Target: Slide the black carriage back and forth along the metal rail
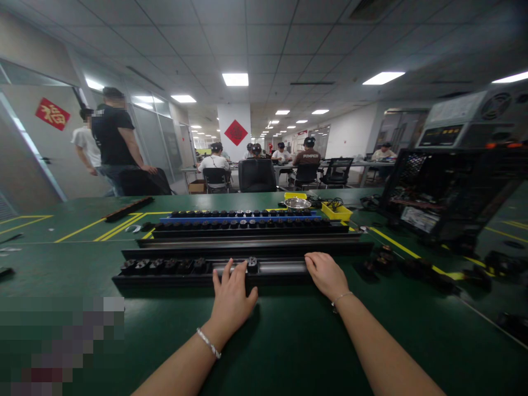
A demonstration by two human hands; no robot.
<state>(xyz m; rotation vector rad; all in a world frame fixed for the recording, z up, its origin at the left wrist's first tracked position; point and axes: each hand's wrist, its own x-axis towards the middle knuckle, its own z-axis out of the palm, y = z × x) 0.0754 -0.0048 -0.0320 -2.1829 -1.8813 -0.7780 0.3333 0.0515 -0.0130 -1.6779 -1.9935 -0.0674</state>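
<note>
— Resting flat on the near black rail (280,268): left hand (231,291), fingers spread, gripping nothing; a small black part (252,265) just beside its fingertips.
— Right hand (328,273)?
— Loosely curled on the same rail, empty. Rail lies across the green worktop (289,341).

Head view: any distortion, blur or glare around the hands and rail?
Head view: wide-angle bending stretches the corners; left hand, right hand and black rail at centre look fairly sharp; the computer case at right is smeared and dim; ceiling lights blow out white; a pixelated patch covers the lower left.
</note>
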